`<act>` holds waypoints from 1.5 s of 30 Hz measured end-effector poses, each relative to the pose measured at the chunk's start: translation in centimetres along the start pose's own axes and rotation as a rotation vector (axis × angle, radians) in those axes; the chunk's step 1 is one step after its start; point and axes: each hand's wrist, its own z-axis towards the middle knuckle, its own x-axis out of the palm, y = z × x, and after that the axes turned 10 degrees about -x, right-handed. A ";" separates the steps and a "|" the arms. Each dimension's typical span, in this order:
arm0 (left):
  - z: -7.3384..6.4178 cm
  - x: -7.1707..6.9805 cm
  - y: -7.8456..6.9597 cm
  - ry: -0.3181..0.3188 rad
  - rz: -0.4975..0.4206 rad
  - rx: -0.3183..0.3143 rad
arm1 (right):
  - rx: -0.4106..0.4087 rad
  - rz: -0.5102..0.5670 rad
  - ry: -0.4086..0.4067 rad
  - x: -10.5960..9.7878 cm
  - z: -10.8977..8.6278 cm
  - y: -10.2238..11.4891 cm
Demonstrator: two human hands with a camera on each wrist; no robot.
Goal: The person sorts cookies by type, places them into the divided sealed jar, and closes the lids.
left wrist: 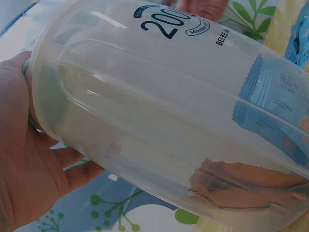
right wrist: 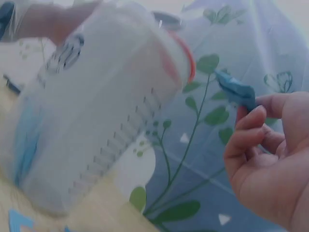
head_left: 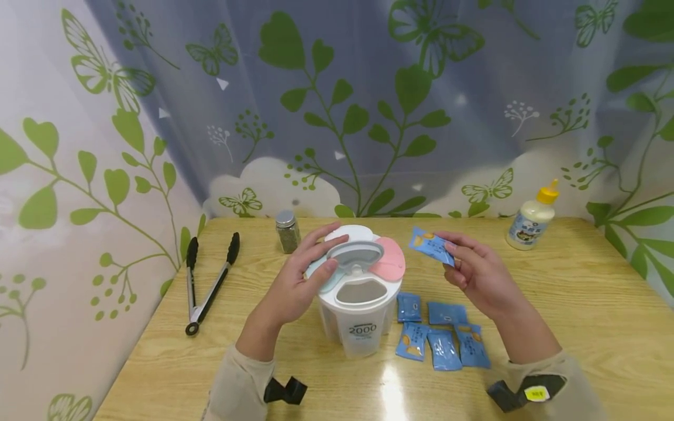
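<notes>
In the head view my right hand [head_left: 481, 272] pinches a small blue snack packet [head_left: 432, 247] between thumb and fingers, to the right of a clear food storage container [head_left: 363, 336] and above its lid. My left hand [head_left: 297, 286] rests on the left of the lid, fingers spread, thumb by a raised grey-edged flap [head_left: 357, 252]. Below that flap, the front opening [head_left: 361, 292] is uncovered. The lid also has a pink flap [head_left: 388, 259]. Through the wall, the left wrist view shows brown packets [left wrist: 246, 186] low inside. Several blue packets [head_left: 444, 348] lie right of the container.
Metal tongs [head_left: 207, 292] with black tips lie spread at the left. A small jar [head_left: 288, 232] with a silver cap stands behind my left hand. At the back right stands a white bottle [head_left: 529, 224] with a yellow nozzle. A patterned curtain [head_left: 337, 117] hangs behind the wooden table [head_left: 158, 374].
</notes>
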 end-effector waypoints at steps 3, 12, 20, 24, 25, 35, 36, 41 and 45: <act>0.0 -0.1 0.1 -0.009 0.000 0.006 | -0.063 0.090 0.100 0.9 0.0 0.5; 0.0 0.1 0.0 -0.008 0.001 0.004 | -0.092 -0.169 0.237 3.4 -0.3 1.5; 0.0 -0.1 -0.2 0.003 0.017 -0.005 | -0.100 -0.536 0.249 6.7 0.1 3.1; 0.0 -0.1 -0.2 0.003 0.013 -0.014 | -0.106 -0.592 0.242 7.9 0.3 3.1; 0.0 -0.1 -0.2 0.001 0.013 -0.018 | -0.107 -0.588 0.239 8.2 0.3 3.1; 0.0 -0.2 0.0 -0.009 0.013 -0.010 | -0.117 -0.564 0.252 8.4 0.4 2.7; 0.0 -0.2 -0.1 -0.013 0.015 -0.008 | -0.124 -0.560 0.261 8.4 0.4 2.6; 0.0 -0.2 -0.2 -0.022 0.025 0.001 | -0.126 -0.537 0.282 8.3 0.6 2.3; -0.1 -0.1 -0.2 -0.018 0.027 -0.005 | -0.104 -0.556 0.272 8.3 0.3 2.0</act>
